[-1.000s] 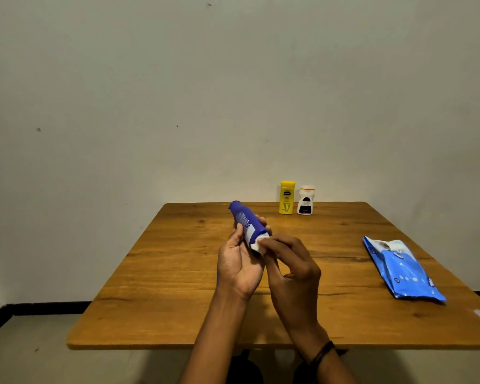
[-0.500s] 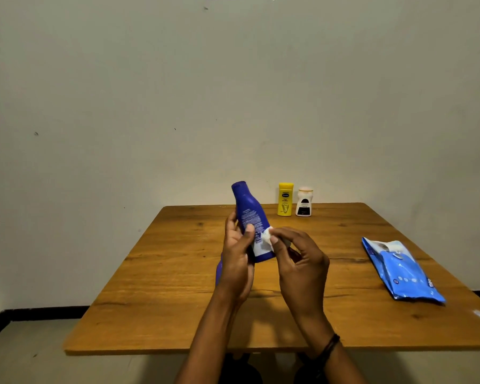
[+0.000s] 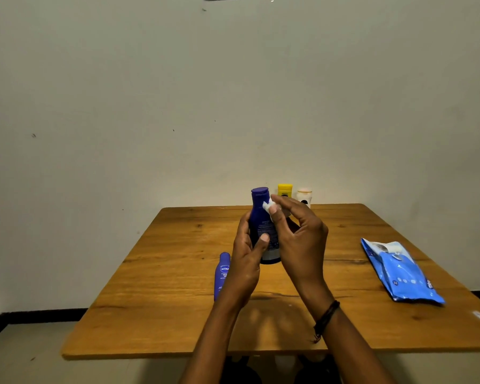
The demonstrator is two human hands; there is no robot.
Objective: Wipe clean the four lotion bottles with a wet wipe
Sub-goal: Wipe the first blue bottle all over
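Your left hand (image 3: 247, 261) grips the dark blue bottle (image 3: 261, 214) upright above the bench (image 3: 164, 273), thumb curled across its label. Your right hand (image 3: 297, 239) pinches the wet wipe (image 3: 267, 207) against the bottle's shoulder, just below the cap. A second blue bottle (image 3: 222, 273) stands beside your left wrist, and the yellow bottle (image 3: 285, 189) and white bottle (image 3: 304, 196) stand at the far edge.

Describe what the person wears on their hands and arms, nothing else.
The left hand and the right hand are bare: no gloves, and no rings that show. No sleeves are in view on either forearm. A dark cord bracelet circles the right wrist, with a short loose end hanging from it. The left wrist carries nothing.
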